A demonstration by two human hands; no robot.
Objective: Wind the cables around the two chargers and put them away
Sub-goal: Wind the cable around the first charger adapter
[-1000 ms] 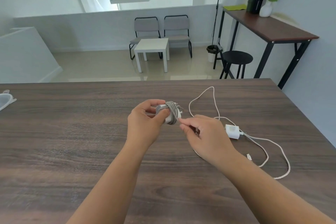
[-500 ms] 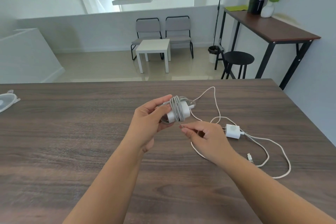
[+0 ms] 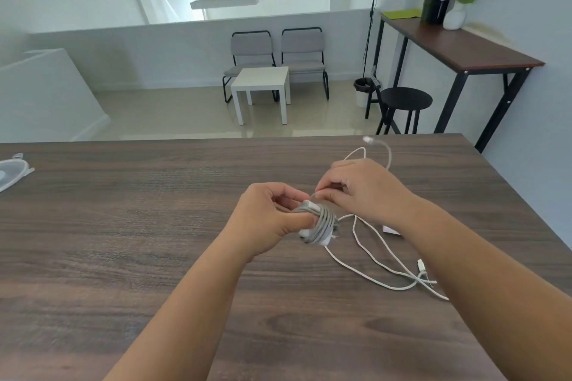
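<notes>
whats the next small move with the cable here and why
Probably one more turn: carry the right hand over the charger and lay the pinched cable beside the earlier wraps. The left hand already holds the charger with several turns on it, and a free tail ending in its plug is not yet wound.

The left hand (image 3: 266,219) grips a white charger (image 3: 317,226) wound with grey cable (image 3: 323,221), held above the wooden table (image 3: 123,241); the right hand (image 3: 368,192) pinches the cable's free end just beside it, the plug (image 3: 368,139) arcing up behind; a second charger (image 3: 390,229) shows partly under the right wrist, its white cable (image 3: 380,269) lying loose on the table; a clear lid (image 3: 12,172) lies at the left edge.
</notes>
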